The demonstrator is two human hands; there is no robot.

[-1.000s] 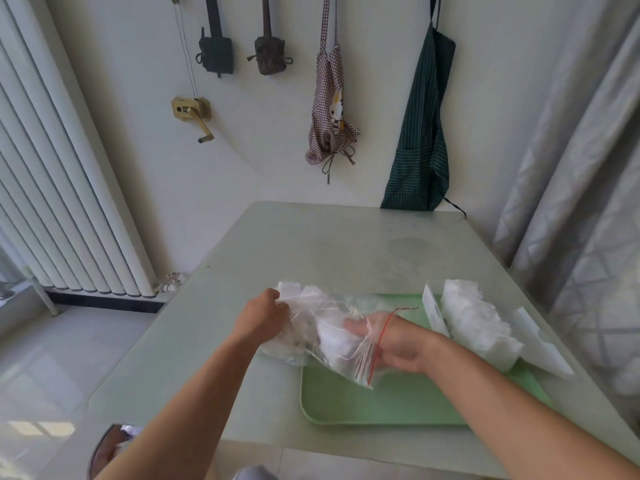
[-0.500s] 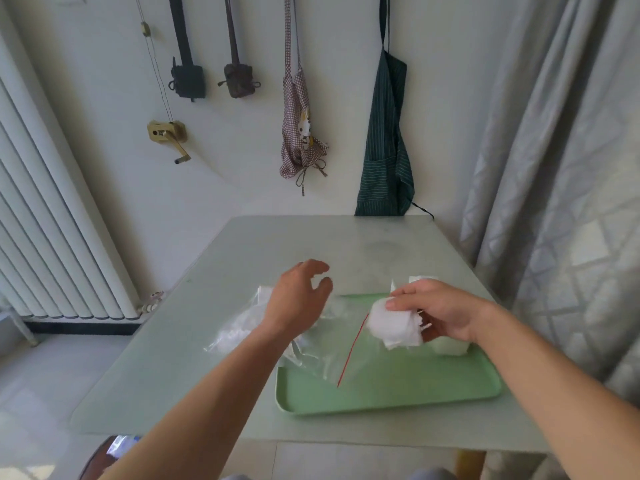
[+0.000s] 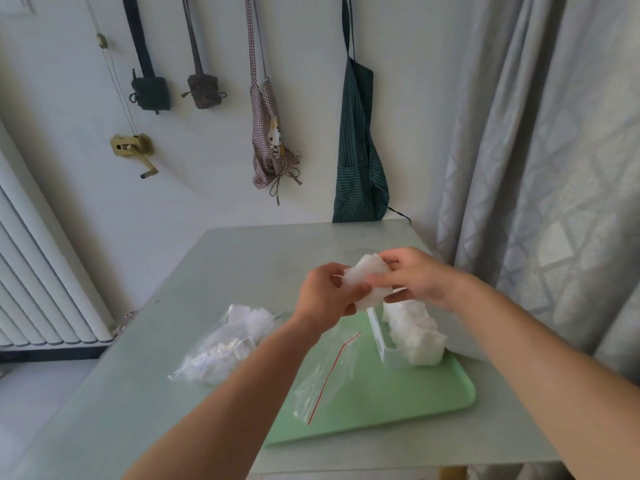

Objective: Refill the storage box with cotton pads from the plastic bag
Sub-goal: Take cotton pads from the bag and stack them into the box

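Both hands hold one stack of white cotton pads (image 3: pixel 367 280) in the air above the green tray (image 3: pixel 398 400). My left hand (image 3: pixel 325 296) grips its left end and my right hand (image 3: pixel 412 277) pinches its right end. Below them, at the tray's far right, stands the clear storage box (image 3: pixel 388 344), packed with white pads (image 3: pixel 414 336). The clear plastic bag (image 3: pixel 235 341) with a red zip strip lies flat, its filled end on the table to the left and its mouth on the tray.
The pale table (image 3: pixel 138 393) ends near the bottom of the view. A grey curtain (image 3: pixel 540 150) hangs close on the right. A white radiator (image 3: pixel 38 271) stands at the left. Aprons and small bags hang on the wall behind.
My right hand lifted the pads it drew from the bag higher. My left hand let go of the bag, rose and took hold of the same stack. The bag now lies untouched.
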